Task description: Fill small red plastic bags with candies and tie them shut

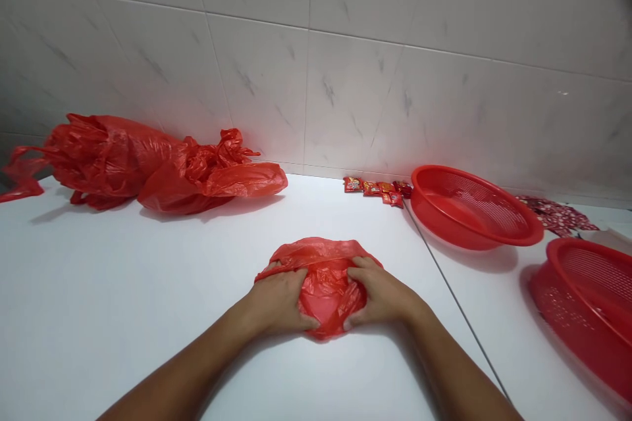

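Note:
A red plastic bag (326, 293) lies bunched on the white table in front of me, its mouth spread open toward me. My left hand (281, 299) grips its left side, thumb at the near edge and fingers partly hidden under the film. On the opposite side my right hand (378, 296) holds the bag the same way, with fingertips tucked behind a fold. Thin crumpled film shows between the two thumbs.
Crumpled red plastic bags (123, 161) lie at the back left against the tiled wall. Several small red packets (375, 189) sit near the wall. Two red plastic baskets, one behind (459, 227) and one nearer (567, 302), stand right of a table seam. A patterned red cloth (560, 216) lies behind them.

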### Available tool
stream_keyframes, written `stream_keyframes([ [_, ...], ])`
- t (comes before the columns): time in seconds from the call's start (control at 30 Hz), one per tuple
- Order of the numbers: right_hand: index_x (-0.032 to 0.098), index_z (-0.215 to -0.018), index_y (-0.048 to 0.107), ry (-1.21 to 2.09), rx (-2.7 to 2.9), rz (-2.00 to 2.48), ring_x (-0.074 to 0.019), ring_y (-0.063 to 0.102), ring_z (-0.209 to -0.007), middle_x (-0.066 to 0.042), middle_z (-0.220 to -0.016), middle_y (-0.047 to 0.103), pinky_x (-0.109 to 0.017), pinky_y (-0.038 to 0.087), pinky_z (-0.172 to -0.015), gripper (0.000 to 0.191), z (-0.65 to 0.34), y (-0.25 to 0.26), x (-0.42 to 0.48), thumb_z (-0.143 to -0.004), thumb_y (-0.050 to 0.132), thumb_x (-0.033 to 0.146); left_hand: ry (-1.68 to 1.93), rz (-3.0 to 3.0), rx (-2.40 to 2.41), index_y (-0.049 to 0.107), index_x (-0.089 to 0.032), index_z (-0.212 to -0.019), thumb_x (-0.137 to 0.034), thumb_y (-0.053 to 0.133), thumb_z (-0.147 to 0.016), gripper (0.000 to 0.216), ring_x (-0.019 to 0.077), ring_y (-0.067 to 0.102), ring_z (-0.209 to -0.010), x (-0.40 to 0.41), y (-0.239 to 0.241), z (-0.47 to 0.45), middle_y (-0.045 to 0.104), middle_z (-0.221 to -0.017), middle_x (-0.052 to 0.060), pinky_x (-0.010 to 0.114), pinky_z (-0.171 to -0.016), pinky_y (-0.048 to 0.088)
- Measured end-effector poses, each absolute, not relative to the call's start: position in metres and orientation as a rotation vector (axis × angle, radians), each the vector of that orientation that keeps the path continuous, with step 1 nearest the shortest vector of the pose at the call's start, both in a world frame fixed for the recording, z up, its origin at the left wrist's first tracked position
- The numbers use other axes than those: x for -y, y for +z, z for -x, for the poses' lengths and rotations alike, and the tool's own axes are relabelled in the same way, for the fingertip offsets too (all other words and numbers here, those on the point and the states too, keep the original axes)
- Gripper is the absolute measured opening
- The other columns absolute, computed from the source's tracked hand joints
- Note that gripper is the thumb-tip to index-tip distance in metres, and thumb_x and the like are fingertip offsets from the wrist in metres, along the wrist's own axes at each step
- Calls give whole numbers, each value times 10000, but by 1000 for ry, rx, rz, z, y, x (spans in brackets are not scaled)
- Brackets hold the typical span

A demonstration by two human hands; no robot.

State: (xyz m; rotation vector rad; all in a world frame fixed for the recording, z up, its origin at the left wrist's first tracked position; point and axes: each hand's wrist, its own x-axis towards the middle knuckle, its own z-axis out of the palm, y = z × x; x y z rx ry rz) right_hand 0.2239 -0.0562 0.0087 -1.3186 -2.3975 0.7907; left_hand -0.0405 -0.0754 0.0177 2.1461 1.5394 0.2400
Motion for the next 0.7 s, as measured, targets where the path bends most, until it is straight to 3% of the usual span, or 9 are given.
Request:
stream_keyframes([
  [0.1, 258, -1188, 672, 934, 2286, 1400, -315, 660, -1080, -56, -1220, 681, -401, 569, -846, 803, -232, -3, 50, -469, 994, 409, 311, -2139, -1547, 693, -222, -1068, -439, 782, -676, 457, 358, 755, -878, 75, 13, 38, 792, -993, 105, 360, -611, 483],
  [0.17, 280, -1462, 547, 986, 2198, 1369, -362, 616, -1257, -98, -1420, 622, -438, 559, -949, 1102, -236, -9, 46, -467, 997, 426, 322, -2158, -1531, 641, -197, -1342, -427, 751, -741, 653, 388, 747, -1057, 76, 13, 37, 776, -1191, 157, 401, -740, 548],
  [0.2, 288, -1542, 478, 1004, 2154, 1320, -375, 572, -1339, -113, -1507, 571, -463, 537, -1011, 1156, -237, -12, 45, -515, 981, 450, 315, -2178, -1504, 565, -196, -1470, -406, 735, -768, 752, 394, 721, -1156, 77, 14, 37, 742, -1300, 171, 423, -822, 562],
  [0.23, 290, -1572, 453, 1014, 2110, 1261, -373, 541, -1386, -117, -1550, 542, -486, 508, -1066, 1089, -238, -13, 43, -615, 934, 488, 297, -2200, -1469, 480, -206, -1561, -383, 720, -789, 828, 390, 688, -1238, 78, 15, 37, 697, -1395, 172, 439, -898, 563],
  [0.3, 275, -1508, 547, 995, 2025, 1173, -336, 556, -1379, -108, -1513, 589, -510, 456, -1132, 700, -239, -16, 41, -879, 717, 533, 252, -2246, -1412, 377, -237, -1640, -371, 693, -829, 881, 375, 637, -1330, 80, 17, 36, 630, -1501, 151, 461, -998, 552],
  [0.37, 260, -1397, 649, 895, 1984, 1200, -310, 596, -1318, -105, -1409, 664, -511, 436, -1151, 490, -238, -17, 40, -993, 558, 521, 230, -2308, -1378, 362, -264, -1653, -398, 662, -874, 846, 365, 595, -1384, 81, 18, 35, 597, -1543, 125, 480, -1057, 539],
  [0.43, 262, -1382, 667, 784, 2045, 1313, -329, 581, -1313, -112, -1352, 681, -513, 448, -1139, 536, -237, -18, 40, -916, 680, 525, 234, -2383, -1363, 396, -283, -1639, -406, 635, -906, 781, 358, 572, -1407, 80, 17, 33, 577, -1564, 107, 494, -1083, 533],
  [0.53, 298, -1503, 590, 751, 2226, 1456, -379, 484, -1401, -130, -1415, 608, -531, 458, -1136, 859, -232, -19, 41, -706, 876, 445, 280, -2469, -1356, 456, -296, -1607, -409, 652, -907, 736, 364, 551, -1425, 78, 13, 31, 515, -1620, 102, 511, -1091, 534],
  [0.7, 329, -1592, 495, 938, 2285, 1435, -400, 435, -1484, -118, -1641, 437, -556, 425, -1182, 946, -234, -2, 47, -725, 867, 402, 446, -2482, -1357, 578, -312, -1501, -417, 473, -1046, 479, 323, 556, -1426, 71, 3, 34, 541, -1601, 65, 511, -1135, 506],
])
